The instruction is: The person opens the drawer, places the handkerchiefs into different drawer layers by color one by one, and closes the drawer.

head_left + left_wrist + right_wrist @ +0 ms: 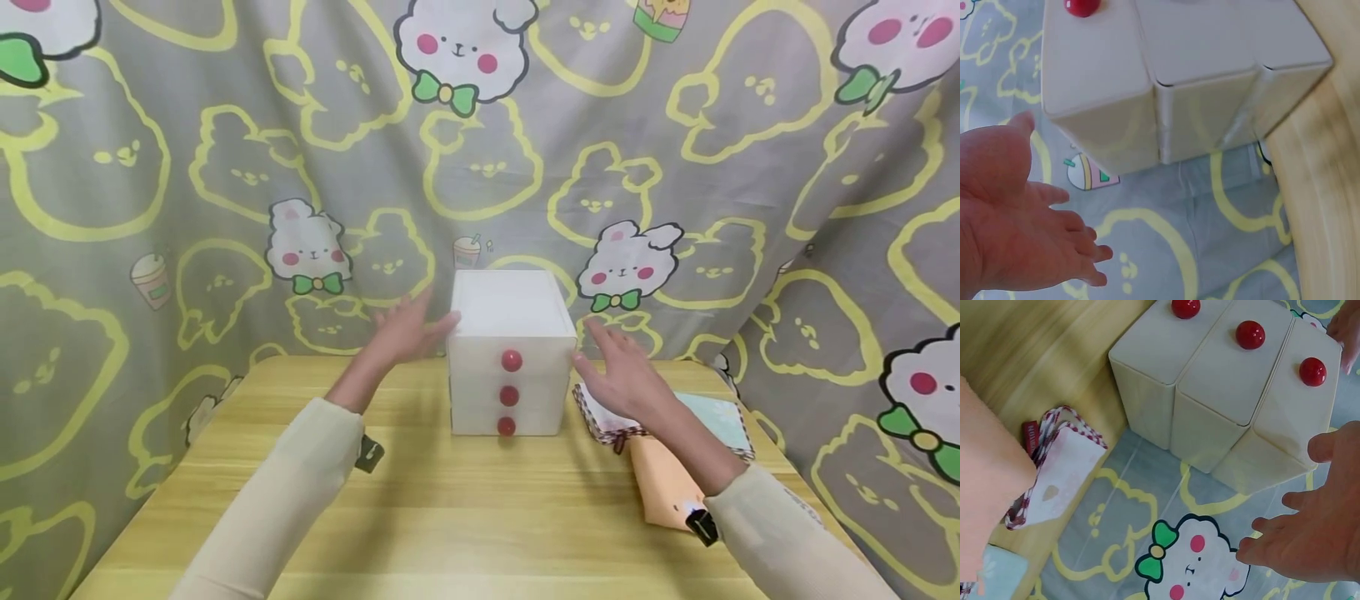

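Observation:
A white three-drawer box (pixel 510 304) with round red knobs (pixel 512 360) stands at the back of the wooden table, all its drawers closed. On its left side my left hand (pixel 408 329) is held up with fingers spread, the thumb right at the box's upper edge. My right hand (pixel 618 371) is beside the opposite side, thumb close to the upper front corner, fingers extended. In the left wrist view the left palm (pixel 1022 231) faces the box with nothing in it. The right wrist view shows the right hand (pixel 1316 525) near the top drawer's side, holding nothing.
Folded cloths with checked edging (pixel 600 417) lie right of the box, beside a light blue cloth (pixel 712 412). An orange soft item (pixel 660 483) lies below the right forearm. A patterned curtain (pixel 360 167) hangs behind the table (pixel 465 517).

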{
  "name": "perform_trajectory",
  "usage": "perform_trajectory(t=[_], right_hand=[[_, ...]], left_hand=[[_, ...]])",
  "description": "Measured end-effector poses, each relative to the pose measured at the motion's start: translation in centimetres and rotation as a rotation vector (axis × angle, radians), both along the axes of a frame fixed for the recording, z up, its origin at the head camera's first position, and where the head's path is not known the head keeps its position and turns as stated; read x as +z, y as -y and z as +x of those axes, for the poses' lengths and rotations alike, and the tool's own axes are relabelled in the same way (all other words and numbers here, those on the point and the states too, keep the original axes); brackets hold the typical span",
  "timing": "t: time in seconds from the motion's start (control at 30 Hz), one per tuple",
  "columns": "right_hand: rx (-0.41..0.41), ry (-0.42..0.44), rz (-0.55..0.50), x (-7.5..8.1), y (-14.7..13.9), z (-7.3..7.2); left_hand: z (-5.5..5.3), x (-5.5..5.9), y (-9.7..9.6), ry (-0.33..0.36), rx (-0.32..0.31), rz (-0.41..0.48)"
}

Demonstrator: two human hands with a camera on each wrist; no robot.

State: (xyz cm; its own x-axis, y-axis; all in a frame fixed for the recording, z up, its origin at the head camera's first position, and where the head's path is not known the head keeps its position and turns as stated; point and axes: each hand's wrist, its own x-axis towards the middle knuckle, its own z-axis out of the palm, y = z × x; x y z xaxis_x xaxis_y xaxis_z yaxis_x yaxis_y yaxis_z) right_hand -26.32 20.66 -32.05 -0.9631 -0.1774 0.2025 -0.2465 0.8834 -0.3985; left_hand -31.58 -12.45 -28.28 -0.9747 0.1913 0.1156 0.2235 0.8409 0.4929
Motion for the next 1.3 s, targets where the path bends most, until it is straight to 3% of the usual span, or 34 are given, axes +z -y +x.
perform_trajectory(t=[0.1, 0.2, 0.37, 0.63, 0.93, 1.3], right_hand=[[0.003, -0.007, 0.005, 0.1, 0.3, 0.1], [0.004, -0.016, 0.008, 0.1, 0.4, 0.1], [0.007, -0.024, 0.009, 0.2, 0.6, 0.3], [0.012, -0.023, 0.016, 0.7, 0.9, 0.5], [0.004, 0.010, 0.027, 1.1, 1.2, 0.8], [-0.028, 0.066, 0.038, 1.8, 1.3, 1.2]], left_hand=[[-2.0, -0.5, -0.5, -0.013, -0.028, -0.004], [-2.7, -0.4, -1.4, -0.026, -0.049, -0.007], [-1.8, 0.7, -2.6, 0.019, -0.081, 0.017], [-2.5, 0.7, -2.4, 0.154, -0.212, 0.274], [-2.7, 0.4, -2.0, 0.301, -0.140, 0.311], [-3.0, 0.0, -1.7, 0.338, -0.065, 0.337]])
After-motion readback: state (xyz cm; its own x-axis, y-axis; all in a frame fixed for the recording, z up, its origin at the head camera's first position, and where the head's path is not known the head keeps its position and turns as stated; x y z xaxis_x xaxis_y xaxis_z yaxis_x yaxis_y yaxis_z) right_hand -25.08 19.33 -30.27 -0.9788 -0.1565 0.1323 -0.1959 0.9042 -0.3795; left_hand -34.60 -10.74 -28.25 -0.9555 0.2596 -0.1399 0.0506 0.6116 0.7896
